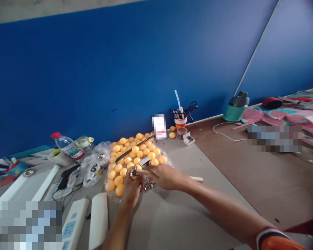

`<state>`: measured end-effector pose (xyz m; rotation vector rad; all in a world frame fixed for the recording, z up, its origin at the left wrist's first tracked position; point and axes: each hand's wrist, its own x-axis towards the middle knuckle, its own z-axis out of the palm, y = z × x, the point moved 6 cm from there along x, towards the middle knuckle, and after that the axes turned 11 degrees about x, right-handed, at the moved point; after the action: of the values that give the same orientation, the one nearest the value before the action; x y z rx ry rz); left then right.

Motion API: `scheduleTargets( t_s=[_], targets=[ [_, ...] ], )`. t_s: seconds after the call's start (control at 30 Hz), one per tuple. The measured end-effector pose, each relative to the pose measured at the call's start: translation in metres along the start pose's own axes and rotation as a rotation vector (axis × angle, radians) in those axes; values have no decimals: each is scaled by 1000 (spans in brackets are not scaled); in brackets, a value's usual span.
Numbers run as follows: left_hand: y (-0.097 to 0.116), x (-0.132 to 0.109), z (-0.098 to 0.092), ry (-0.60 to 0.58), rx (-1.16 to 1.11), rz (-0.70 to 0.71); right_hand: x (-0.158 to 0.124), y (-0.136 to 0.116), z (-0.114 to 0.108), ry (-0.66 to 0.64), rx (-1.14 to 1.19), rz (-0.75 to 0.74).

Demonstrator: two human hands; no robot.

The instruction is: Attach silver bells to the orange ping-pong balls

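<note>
My right hand (163, 175) is closed round the pale wooden handle (196, 179) of a small hammer. The hammer's metal head (133, 172) is over the fingertips of my left hand (133, 187). My left fingers are pinched together, and what they hold is too small and hidden to name. Just beyond both hands lies a clear plastic bag of orange balls (118, 180), with a black strap (127, 153) across it. A heap of small shiny metal pieces (147, 184) sits below my right hand, partly covered by it. A small labelled tag (144, 161) rests on the balls.
Left stand a plastic bottle (69, 147), crumpled clear bags (92, 166), a black glue gun (66, 177) and a white power strip (74, 222). At the back are a pen cup (180, 122), a small open box (189, 139) and a teal container (234, 113). Pink items (273, 118) lie right.
</note>
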<state>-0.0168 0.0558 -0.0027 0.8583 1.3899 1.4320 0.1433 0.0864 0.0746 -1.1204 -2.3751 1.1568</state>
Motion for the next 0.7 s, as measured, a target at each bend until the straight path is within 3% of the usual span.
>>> scheduleTargets(
  t_s=[0.17,0.37,0.5,0.7],
  targets=[
    [5,-4,5,-56,-35,26,-5,-6,-10,54,106,-13],
    [2,0,1,-31,-49,27,-5,-6,-7,-38,-61,27],
    [4,-1,0,-41,-55,48,-6,-5,-10,42,3,54],
    [-1,-5,1,-34,-74,-52,0,0,-3,-2,31,16]
  ],
)
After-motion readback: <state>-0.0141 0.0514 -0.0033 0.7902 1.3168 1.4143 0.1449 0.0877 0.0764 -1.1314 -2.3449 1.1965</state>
